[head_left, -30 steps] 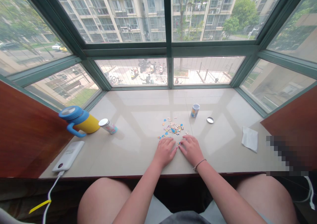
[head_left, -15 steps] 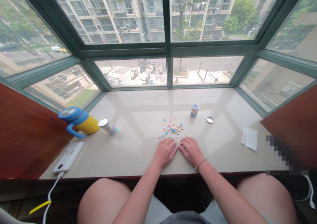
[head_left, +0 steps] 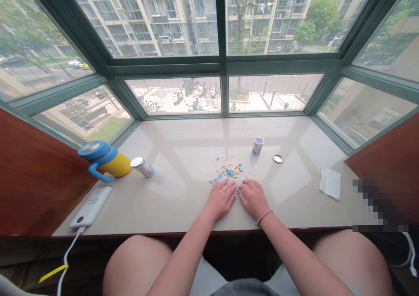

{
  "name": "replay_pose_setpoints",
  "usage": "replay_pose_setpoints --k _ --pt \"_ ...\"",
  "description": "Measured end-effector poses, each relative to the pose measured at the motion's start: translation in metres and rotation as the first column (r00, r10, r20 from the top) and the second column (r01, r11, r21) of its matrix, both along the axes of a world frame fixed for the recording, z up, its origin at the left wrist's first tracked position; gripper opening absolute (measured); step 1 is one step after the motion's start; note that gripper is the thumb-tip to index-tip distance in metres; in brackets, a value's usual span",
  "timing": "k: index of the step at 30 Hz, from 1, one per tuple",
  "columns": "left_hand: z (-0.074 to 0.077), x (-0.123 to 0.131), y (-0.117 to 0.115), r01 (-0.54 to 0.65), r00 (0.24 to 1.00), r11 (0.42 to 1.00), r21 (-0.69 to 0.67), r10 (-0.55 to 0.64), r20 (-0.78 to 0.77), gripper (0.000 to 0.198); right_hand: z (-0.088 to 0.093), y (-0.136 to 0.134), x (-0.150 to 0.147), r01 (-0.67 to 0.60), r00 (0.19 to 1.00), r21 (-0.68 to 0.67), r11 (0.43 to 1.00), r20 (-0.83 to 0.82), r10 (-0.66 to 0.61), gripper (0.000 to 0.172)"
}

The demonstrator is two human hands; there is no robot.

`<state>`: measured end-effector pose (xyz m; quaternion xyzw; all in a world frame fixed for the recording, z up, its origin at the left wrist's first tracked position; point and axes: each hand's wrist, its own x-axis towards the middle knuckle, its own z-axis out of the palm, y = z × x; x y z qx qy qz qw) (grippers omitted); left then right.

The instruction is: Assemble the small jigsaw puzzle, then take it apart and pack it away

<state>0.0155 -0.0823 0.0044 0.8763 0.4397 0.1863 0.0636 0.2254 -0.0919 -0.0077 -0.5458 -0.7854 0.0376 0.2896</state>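
A loose heap of small jigsaw puzzle pieces [head_left: 231, 170], blue, yellow and pale, lies on the tiled ledge just beyond my hands. My left hand [head_left: 221, 199] rests palm down at the near edge of the heap, fingers spread and stretched toward it. Beside it, my right hand [head_left: 254, 198] is curled, thumb and forefinger closed at a small dark-edged puzzle piece [head_left: 238, 191], mostly covered by the fingertips. Past the heap stands an open small can [head_left: 258, 146], with its round metal lid [head_left: 278, 159] lying to the right.
On the left are a yellow and blue jug [head_left: 113, 160], a white-capped printed can [head_left: 142, 167] tipped in view, and a white power bank [head_left: 91, 207] with a cable. A white tissue [head_left: 330, 184] lies on the right. Windows close off the ledge's far side.
My left hand's fingers have spread and flattened, drawing away from my right fingertips. My right hand has barely shifted and stays curled. The cans and heap look the same.
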Motion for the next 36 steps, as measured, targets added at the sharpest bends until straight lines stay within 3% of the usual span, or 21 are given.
replay_pose_setpoints --k 4,11,19,26,30,36 --pt "0.001 -0.002 -0.002 -0.015 0.999 1.0 0.002 0.015 0.047 0.038 0.001 0.0 0.0 -0.03 0.999 0.002 1.0 0.023 0.03 0.014" --pt "-0.002 -0.001 0.0 -0.157 0.985 0.987 0.029 0.154 0.079 0.034 0.0 0.0 0.0 0.003 1.0 0.012 1.0 0.027 -0.003 0.016" --pt "-0.001 -0.002 0.001 -0.101 0.99 0.995 0.002 0.101 0.097 0.008 0.001 -0.001 -0.001 0.012 1.0 -0.008 1.0 0.024 -0.012 0.015" --pt "-0.005 -0.007 0.0 -0.111 0.983 0.994 0.017 0.107 0.149 0.012 0.003 0.0 0.0 0.009 0.999 -0.002 1.0 0.034 -0.009 0.022" --pt "-0.012 -0.021 -0.008 -0.238 0.956 0.97 0.055 0.224 0.187 0.022 0.003 -0.001 0.0 -0.036 0.999 0.01 0.999 0.038 0.035 0.024" --pt "-0.016 -0.068 -0.013 -0.508 0.856 0.853 0.12 0.483 0.185 0.026 -0.003 0.0 0.001 -0.088 0.996 -0.015 0.996 0.028 0.089 0.025"
